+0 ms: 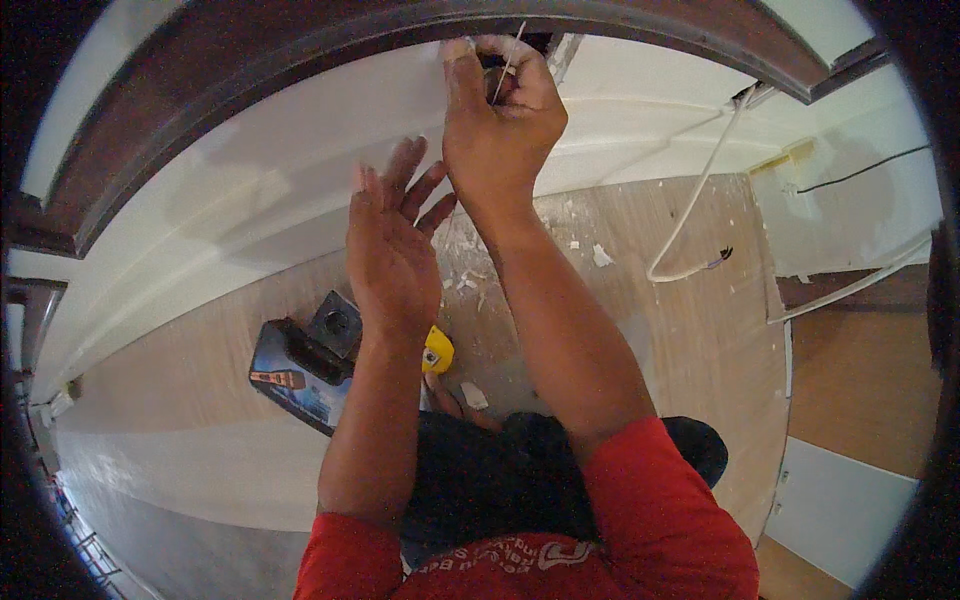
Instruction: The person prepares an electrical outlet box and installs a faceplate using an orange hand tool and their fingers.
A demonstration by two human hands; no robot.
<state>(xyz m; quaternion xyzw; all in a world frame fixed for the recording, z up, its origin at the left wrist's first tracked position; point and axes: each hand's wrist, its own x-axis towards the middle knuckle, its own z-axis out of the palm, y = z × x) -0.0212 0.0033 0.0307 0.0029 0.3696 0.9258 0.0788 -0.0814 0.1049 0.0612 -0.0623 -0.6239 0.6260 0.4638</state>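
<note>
High up at the wall, my right hand (505, 125) is closed, its fingers curled beside a dark opening (541, 42) under the brown trim. A thin white wire (510, 62) runs up out of the curl of those fingers. Exactly how the fingertips grip it is hidden, and a small dark part inside the curl is too unclear to name. Lower and to the left, my left hand (394, 235) is raised with its palm showing and its fingers apart. It holds nothing and is close to my right wrist.
A loose white cable (690, 215) with bare dark ends hangs on the right. Below my left hand are a printed box (275, 380) with a black case (336, 322) on it, and a yellow object (438, 350). White flakes (601, 256) litter the wood-look floor. A white panel (840, 510) stands at right.
</note>
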